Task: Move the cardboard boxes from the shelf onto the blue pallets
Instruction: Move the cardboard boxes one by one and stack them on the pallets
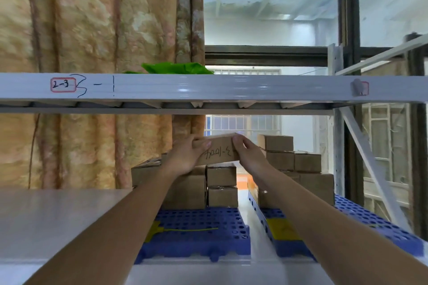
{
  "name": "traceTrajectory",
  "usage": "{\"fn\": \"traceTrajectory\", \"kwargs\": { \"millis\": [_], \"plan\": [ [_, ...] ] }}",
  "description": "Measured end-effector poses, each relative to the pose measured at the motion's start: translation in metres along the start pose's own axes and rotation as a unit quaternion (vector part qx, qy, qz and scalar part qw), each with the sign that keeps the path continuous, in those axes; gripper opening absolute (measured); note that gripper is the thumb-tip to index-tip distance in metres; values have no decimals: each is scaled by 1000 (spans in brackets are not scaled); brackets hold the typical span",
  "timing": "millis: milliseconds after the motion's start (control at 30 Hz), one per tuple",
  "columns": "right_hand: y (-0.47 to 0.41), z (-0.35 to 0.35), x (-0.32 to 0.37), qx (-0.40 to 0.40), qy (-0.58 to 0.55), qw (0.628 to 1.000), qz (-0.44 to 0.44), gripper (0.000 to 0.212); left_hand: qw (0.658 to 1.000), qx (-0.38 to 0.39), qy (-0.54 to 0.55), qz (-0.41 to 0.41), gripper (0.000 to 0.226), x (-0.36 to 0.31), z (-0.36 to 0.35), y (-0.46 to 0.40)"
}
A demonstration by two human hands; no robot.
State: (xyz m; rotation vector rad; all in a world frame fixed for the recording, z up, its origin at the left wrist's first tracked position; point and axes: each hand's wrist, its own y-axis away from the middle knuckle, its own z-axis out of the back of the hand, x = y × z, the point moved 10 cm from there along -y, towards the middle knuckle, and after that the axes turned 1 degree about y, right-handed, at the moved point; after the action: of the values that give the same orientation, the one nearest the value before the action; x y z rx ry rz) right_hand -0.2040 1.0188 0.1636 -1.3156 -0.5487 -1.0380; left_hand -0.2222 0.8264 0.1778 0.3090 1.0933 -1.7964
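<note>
A small cardboard box (218, 151) with handwritten marks on its near face is held in the air above the stacked boxes. My left hand (188, 155) grips its left end, thumb across the near face. My right hand (249, 151) grips its right end. Below it, several cardboard boxes (222, 186) are stacked on the left blue pallet (203, 233). More boxes (291, 157) are piled on the right blue pallet (361, 220).
A grey shelf beam (208, 88) labelled "2-3" crosses the view above my hands, with a green bag (178, 68) on it. A pale shelf surface (58, 220) lies at lower left. A patterned curtain (92, 18) hangs behind. A slanted rack brace (370, 164) stands at right.
</note>
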Motion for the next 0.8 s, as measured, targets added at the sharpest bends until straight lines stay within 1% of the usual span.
{"fn": "traceTrajectory", "kwargs": {
  "millis": [100, 233, 400, 533, 633, 800],
  "plan": [
    [-8, -8, -7, 5, -18, 1000, -2, 42, 993, -21, -115, -2, 56, 7, 4, -8],
    [-15, -18, -13, 19, -30, 999, -5, 29, 985, -25, -171, -24, 58, 5, 8, -13],
    [-21, -25, -21, 19, -33, 999, -12, 32, 988, 0, -153, -19, 67, 24, 2, -25],
    [-22, -27, -28, 17, -29, 999, -27, 34, 991, 18, -130, -25, 67, 26, -3, -26],
    [-23, -27, -36, 16, -29, 999, -35, 46, 988, 12, -149, -31, 67, 28, -5, -27],
    [-23, -29, -42, 25, -20, 999, -35, 51, 982, 2, -182, -44, 70, 29, -5, -28]
  ]
}}
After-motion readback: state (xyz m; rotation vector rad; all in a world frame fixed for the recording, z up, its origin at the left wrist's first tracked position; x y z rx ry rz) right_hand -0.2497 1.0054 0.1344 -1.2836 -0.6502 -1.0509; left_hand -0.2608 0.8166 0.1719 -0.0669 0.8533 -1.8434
